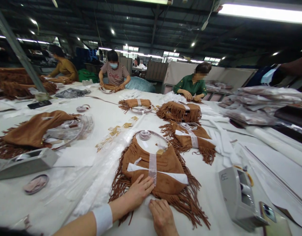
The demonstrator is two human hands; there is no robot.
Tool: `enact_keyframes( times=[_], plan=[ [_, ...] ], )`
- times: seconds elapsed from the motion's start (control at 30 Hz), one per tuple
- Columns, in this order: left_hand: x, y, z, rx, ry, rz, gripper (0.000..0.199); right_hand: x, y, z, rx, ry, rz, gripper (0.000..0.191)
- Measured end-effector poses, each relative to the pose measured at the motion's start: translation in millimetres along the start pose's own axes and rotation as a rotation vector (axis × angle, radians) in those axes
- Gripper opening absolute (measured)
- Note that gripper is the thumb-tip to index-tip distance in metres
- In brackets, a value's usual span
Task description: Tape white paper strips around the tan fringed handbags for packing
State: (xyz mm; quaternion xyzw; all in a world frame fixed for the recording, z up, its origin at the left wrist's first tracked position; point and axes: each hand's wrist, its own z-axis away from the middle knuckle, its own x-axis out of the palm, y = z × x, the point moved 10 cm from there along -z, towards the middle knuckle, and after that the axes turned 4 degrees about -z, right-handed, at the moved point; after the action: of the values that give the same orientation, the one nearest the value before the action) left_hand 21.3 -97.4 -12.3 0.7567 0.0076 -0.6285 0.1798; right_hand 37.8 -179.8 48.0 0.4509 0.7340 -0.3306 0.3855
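In the head view, I took the brown fringed bag as my landmark, since it lay directly ahead of both hands on the white table. Its long axis ran across my line of sight, the right end slanting a little nearer me, while the clear tape strip crossed it the short way, from the strap side toward the near edge. The left hand was the nearer one: it was on the bag itself, flat, fingers stretched out and lightly spread, their tips at the near end of the strip, gripping nothing that I could see. The right hand sat just off the bag's near edge with its fingers curled in; I could not tell whether they pinched anything, so for that hand the bag lay straight beyond the knuckles. A white paper stuck out from beneath the strip toward both ends of the bag, and the strap arched along its far side. To the bag's right, well apart, stood a grey tape dispenser; beyond its far right corner lay a second fringed bag.
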Motion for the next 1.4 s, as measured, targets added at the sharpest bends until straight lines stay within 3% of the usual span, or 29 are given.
enact_keyframes(
  times=[0.23,0.4,0.53,0.7,0.93,1.13,1.4],
  plan=[
    [-10.1,1.6,0.6,0.005,0.054,-0.005,0.050,-10.9,2.0,-27.9,-0.045,0.001,-0.011,0.031],
    [-27.4,-1.2,-0.9,-0.044,0.118,0.030,0.037,-11.7,23.4,-53.4,-0.005,-0.094,-0.109,0.027],
    [-38.1,-1.3,0.0,-0.050,0.112,0.089,0.023,-6.8,51.6,-61.5,0.128,-0.138,-0.250,0.030],
    [-44.6,-1.7,2.4,-0.102,0.129,0.215,0.047,4.4,81.5,-63.0,0.299,-0.205,-0.440,0.024],
    [-44.7,-14.2,-2.3,-0.339,0.354,0.253,0.064,12.9,101.1,-60.2,0.404,-0.260,-0.400,0.019],
    [-43.7,-24.2,-11.5,-0.458,0.324,0.097,0.070,18.6,102.2,-65.6,0.362,-0.306,-0.365,0.026],
    [-47.9,-30.7,-19.5,-0.467,0.382,0.088,0.071,32.8,126.9,-63.8,0.554,-0.406,-0.271,0.023]
  ],
)
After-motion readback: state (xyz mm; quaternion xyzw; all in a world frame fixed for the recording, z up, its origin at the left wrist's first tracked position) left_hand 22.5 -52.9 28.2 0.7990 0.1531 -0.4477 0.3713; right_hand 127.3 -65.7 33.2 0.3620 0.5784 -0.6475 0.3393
